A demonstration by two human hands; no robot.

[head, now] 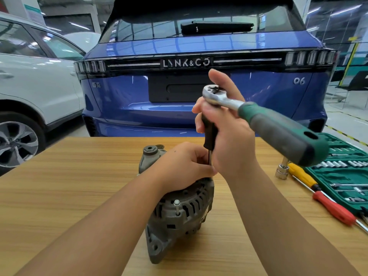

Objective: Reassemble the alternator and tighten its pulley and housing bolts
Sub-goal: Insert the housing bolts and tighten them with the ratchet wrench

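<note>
Head view: alternator on table, steadied by left hand, fingers pinching shaft. Right hand wrapped round black extension handle beneath ratchet. Loose bolt upright in housing. Socket set right.

Blue Lynk & Co 06 is parked tail-in right behind the wooden table, with a white SUV just beside it on the left. On the table's right edge sits an open green socket set case, a yellow-handled screwdriver and a red-handled one lying next to it, plus a loose socket standing upright.
</note>
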